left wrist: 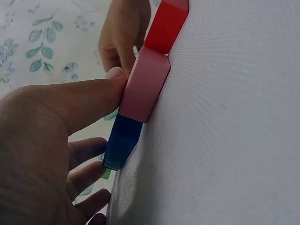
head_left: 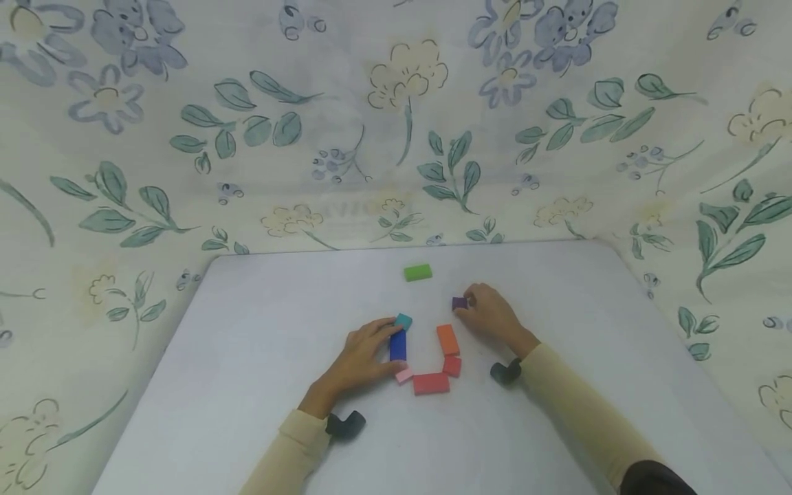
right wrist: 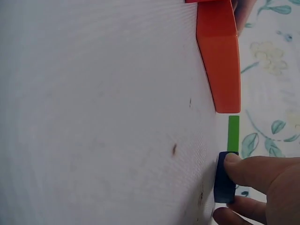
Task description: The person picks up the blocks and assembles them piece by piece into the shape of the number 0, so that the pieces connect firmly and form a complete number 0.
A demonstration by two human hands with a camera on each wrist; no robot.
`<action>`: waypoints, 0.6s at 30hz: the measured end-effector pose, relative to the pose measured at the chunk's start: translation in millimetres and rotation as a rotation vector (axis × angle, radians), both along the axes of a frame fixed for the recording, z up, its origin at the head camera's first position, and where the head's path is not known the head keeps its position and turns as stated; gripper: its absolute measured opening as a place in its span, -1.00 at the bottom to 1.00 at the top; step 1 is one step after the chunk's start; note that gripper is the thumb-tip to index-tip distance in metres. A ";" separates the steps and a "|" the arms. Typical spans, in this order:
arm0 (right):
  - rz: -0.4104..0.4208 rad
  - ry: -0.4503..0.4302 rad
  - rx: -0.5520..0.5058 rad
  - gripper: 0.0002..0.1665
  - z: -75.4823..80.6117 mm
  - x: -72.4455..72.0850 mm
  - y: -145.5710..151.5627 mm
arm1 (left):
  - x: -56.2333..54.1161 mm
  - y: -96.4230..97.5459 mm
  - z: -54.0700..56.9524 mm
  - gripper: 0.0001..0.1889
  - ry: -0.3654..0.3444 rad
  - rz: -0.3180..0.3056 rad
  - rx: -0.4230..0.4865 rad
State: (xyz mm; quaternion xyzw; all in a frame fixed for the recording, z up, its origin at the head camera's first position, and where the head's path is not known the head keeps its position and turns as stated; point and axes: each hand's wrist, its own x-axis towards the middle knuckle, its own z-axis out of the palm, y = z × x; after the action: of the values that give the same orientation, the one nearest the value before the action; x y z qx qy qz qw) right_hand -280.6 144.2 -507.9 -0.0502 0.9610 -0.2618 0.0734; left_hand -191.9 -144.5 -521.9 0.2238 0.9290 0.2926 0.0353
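My right hand [head_left: 491, 313] pinches a small dark purple block [head_left: 459, 303] between thumb and fingers, close over the white tabletop. In the right wrist view the thumb presses the near face of this purple block [right wrist: 225, 180]. My left hand [head_left: 365, 357] spreads along the left side of the blocks. Its thumb touches a small pink block [head_left: 404, 375]; its fingertips reach a teal block [head_left: 403, 322] at the far end of a long blue block [head_left: 398, 346]. In the left wrist view the pink block [left wrist: 146, 84] stands against the thumb tip, fingers loosely spread behind.
A red-pink long block [head_left: 431, 383], a small red block [head_left: 452, 366] and an orange block [head_left: 447, 339] continue the curved line into a U shape. Farther back a green block [head_left: 418, 273] lies alone. Floral cloth [head_left: 408, 206] hangs behind the white table [head_left: 260, 309].
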 end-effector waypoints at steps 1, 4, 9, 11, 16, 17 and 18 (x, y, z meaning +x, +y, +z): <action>0.006 0.008 0.003 -0.48 -0.7 0.0 0.4 | 0.2 0.3 -0.2 -0.21 -0.001 0.001 0.001; 0.028 0.041 0.003 -0.47 -2.6 0.4 1.6 | 0.8 0.7 -0.1 -0.21 -0.006 0.005 0.002; 0.086 0.087 0.016 -0.48 -3.3 0.6 2.5 | 1.1 0.7 0.8 -0.21 -0.009 0.004 -0.006; 0.107 0.086 0.039 -0.52 -2.8 1.5 2.4 | 1.5 1.0 0.2 -0.21 -0.009 0.006 -0.010; 0.138 0.053 0.061 -0.50 0.7 3.3 3.9 | 2.3 2.3 1.1 -0.22 -0.014 0.017 -0.019; 0.140 0.046 0.057 -0.48 1.2 3.2 3.9 | 2.4 2.5 1.8 -0.22 -0.015 0.019 -0.020; 0.142 0.041 0.051 -0.46 1.7 2.9 4.0 | 2.4 2.5 2.8 -0.22 -0.018 0.020 -0.021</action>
State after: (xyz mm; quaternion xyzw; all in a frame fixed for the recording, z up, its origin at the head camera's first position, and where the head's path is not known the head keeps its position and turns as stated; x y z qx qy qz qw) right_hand -277.6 148.2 -506.2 -0.1215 0.9627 -0.2301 0.0734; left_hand -189.5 -142.0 -519.2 0.2117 0.9339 0.2850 0.0430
